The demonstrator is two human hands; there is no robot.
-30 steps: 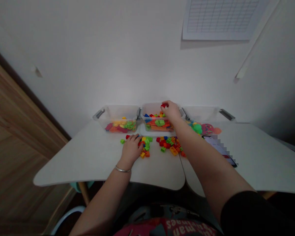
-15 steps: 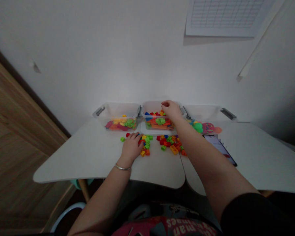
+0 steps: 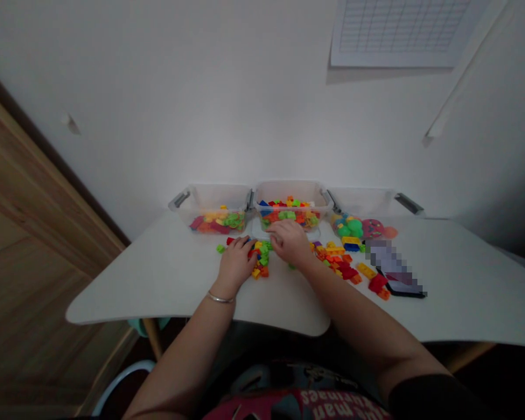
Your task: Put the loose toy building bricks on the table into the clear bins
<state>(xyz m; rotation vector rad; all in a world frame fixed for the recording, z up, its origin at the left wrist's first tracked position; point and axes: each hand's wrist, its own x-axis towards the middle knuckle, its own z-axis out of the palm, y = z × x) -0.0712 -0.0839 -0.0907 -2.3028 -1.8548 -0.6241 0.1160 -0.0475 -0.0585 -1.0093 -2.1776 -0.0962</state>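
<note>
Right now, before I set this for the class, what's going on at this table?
A person has both bare hands among loose plastic building bricks on a white table. The left hand rests on a small heap of bricks, with the right hand right beside it; whether either holds a brick is unclear. Three clear plastic bins stand behind them.

Got a heap of plastic bricks (image 3: 262, 258) sitting just in front of the middle bin (image 3: 287, 185), all red, yellow, orange, green and blue, lying loose and jumbled. There's also a looser scatter of bricks (image 3: 339, 263) trailing off to the right of that bin, mostly red and orange, with a few long yellow ones mixed in.
</note>
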